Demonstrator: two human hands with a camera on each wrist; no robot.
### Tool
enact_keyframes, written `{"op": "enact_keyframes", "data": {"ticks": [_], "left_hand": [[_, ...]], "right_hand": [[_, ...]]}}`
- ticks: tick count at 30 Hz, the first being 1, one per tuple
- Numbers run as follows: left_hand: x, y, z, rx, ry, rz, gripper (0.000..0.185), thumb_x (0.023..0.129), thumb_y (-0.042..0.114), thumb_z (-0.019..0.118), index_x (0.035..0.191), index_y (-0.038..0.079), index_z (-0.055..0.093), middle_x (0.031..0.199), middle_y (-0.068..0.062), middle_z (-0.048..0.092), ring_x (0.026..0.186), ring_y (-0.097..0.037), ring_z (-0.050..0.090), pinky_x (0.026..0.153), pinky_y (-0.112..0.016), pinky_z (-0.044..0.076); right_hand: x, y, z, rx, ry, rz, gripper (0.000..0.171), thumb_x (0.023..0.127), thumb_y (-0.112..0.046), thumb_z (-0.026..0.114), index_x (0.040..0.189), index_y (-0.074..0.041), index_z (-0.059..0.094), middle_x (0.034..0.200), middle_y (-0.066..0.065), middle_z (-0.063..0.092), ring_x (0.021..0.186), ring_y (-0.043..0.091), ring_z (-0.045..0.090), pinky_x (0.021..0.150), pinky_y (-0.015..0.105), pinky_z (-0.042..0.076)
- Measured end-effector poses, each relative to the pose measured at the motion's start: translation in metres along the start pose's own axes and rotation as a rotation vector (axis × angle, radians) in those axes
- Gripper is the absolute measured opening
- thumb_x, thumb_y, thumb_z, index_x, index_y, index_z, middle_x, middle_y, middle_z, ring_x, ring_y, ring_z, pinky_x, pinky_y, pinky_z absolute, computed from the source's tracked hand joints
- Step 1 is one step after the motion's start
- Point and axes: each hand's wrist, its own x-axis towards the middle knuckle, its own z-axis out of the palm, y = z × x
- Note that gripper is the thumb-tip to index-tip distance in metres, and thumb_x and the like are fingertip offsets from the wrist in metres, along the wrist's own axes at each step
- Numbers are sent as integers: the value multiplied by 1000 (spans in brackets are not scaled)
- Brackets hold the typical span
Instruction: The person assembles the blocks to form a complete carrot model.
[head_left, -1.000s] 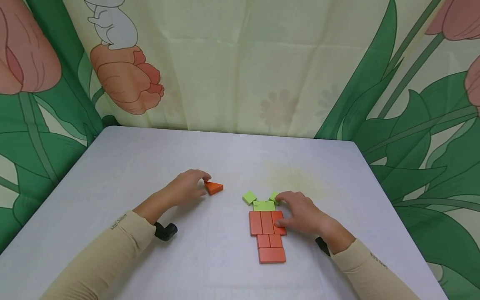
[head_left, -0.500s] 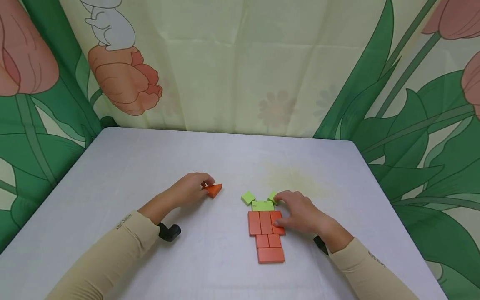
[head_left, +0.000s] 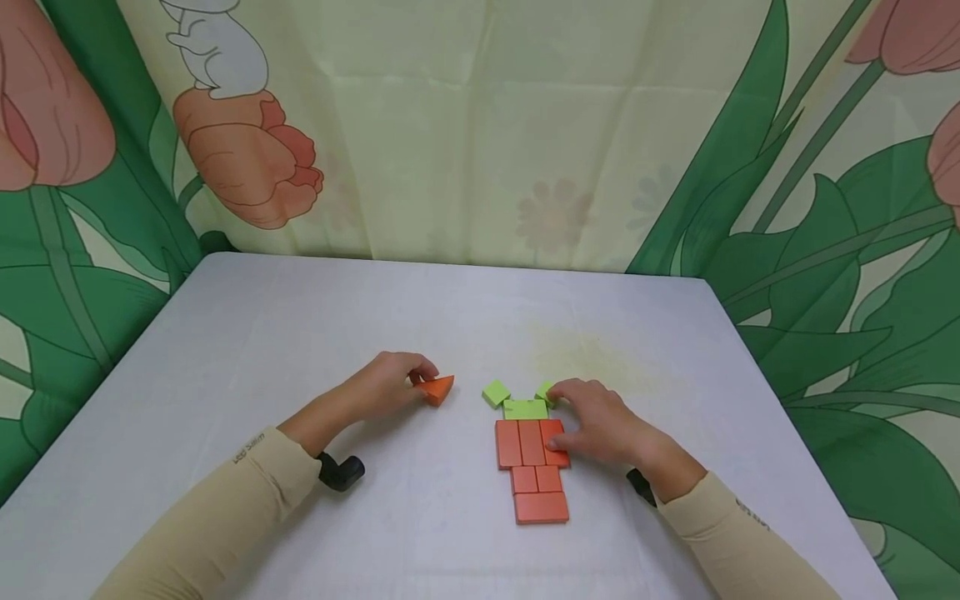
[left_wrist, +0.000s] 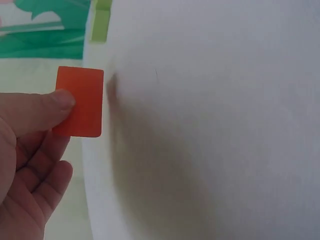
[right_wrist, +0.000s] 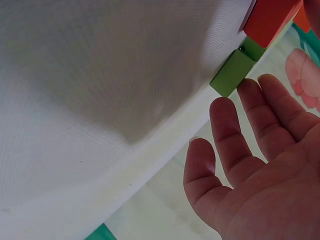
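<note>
Your left hand (head_left: 386,385) pinches orange triangle block (head_left: 438,389), thumb and fingers curled on it, block tilted just off white table (head_left: 300,333), left of block figure. Your right hand (head_left: 600,425) lies flat, fingers relaxed and straight, resting on right edge of orange block group (head_left: 528,458), fingertips touching green square (head_left: 545,391). Second green square (head_left: 496,393) and green bar (head_left: 525,409) sit atop orange blocks. Floral curtain (head_left: 480,125) behind table.

orange triangle (head_left: 437,389): matt painted wood, smooth
green blocks (head_left: 525,409): matt, smooth
table (head_left: 300,317): finely woven white cloth
backdrop (head_left: 480,125): printed fabric, creased
</note>
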Motion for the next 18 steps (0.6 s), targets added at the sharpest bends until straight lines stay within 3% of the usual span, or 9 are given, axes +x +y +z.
{"op": "enact_keyframes", "data": {"ticks": [13,18], "left_hand": [[-13,36,10,-39,-9,237,25,88,3,74,113,4,70,97,4,67,88,-12,60,76,-25,51],[-20,54,17,-72,-21,313,22,88,1,73,110,4,70,97,4,67,88,-10,60,77,-27,53]], "right_hand": [[1,-1,-1,-1,-8,19,59,82,-29,84,131,-7,59,134,9,56,124,34,46,100,57,40],[2,-1,-1,-27,-8,13,59,82,-29,84,131,-7,59,134,10,57,124,35,47,100,57,39]]}}
